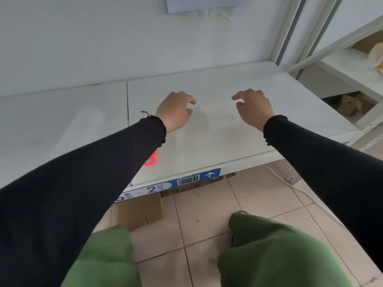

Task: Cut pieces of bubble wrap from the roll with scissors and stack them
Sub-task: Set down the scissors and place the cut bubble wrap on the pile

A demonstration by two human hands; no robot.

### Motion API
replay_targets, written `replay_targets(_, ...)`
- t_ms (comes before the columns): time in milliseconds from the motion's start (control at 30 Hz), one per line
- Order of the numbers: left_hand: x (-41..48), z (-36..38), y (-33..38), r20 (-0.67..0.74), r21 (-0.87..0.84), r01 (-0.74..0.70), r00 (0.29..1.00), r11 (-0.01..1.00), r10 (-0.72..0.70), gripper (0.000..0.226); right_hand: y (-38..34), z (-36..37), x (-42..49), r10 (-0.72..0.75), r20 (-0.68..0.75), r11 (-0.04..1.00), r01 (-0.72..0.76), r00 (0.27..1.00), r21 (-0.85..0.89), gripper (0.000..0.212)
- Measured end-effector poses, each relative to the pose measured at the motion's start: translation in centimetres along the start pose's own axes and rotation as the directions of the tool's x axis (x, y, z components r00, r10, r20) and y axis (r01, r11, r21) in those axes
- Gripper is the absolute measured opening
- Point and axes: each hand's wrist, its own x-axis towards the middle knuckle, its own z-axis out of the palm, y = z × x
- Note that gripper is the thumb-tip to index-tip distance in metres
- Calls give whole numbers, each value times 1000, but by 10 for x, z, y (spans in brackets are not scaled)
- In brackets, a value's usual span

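A clear piece of bubble wrap (217, 114) lies flat on the white shelf (259, 88), hard to tell from the surface. My left hand (175, 109) hovers at its left side and my right hand (253, 107) at its right side, both with fingers curled and apart, holding nothing. A faint translucent shape at the left (83, 125) may be the bubble wrap roll. The red handles of the scissors (152, 160) show on the shelf near its front edge, mostly hidden under my left sleeve.
A white wall rises behind the shelf. A blue barcode label (186, 180) runs along the shelf's front edge. Cardboard (141, 212) and a white cable (290, 183) lie on the tiled floor. Another rack (352, 65) stands at the right.
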Motion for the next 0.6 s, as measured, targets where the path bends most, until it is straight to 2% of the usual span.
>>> replay_targets(200,-58,-40,-24,-140,46,-12,990,999,18,29,-63,0,-38,-132,-64,978,141,989,153,30)
replay_targets(333,-109,-61,-50,-174,30,50,984,998,-44,23,-109,6,-69,-232,-43,938,235,972,256,25)
replay_targets(600,-188,-52,-85,-207,50,170,966,984,-157,21,-161,41,-116,-306,24,898,280,952,339,22)
